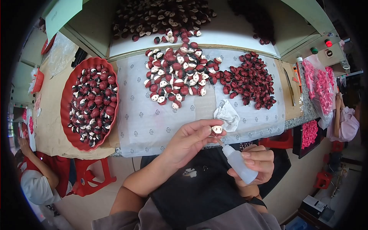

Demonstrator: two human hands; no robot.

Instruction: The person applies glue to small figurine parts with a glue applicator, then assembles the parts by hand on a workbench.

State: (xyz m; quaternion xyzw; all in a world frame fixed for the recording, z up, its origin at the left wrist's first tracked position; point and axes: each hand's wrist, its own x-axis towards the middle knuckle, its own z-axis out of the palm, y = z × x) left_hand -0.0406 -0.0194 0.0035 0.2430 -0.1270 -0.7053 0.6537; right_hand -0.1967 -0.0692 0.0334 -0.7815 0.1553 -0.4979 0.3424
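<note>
In the head view, the left hand [190,138] pinched a small red-and-white piece [217,130] just above the counter [295,122] edge, while the right hand [257,163] gripped a white squeeze bottle [238,163] whose nozzle touched that piece.

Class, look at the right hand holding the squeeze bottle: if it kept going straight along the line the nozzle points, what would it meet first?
The right hand aims the bottle up and left. Its nozzle would first meet the small red-and-white piece pinched in the left hand; the tip looks almost touching it, though depth is unclear.
</note>
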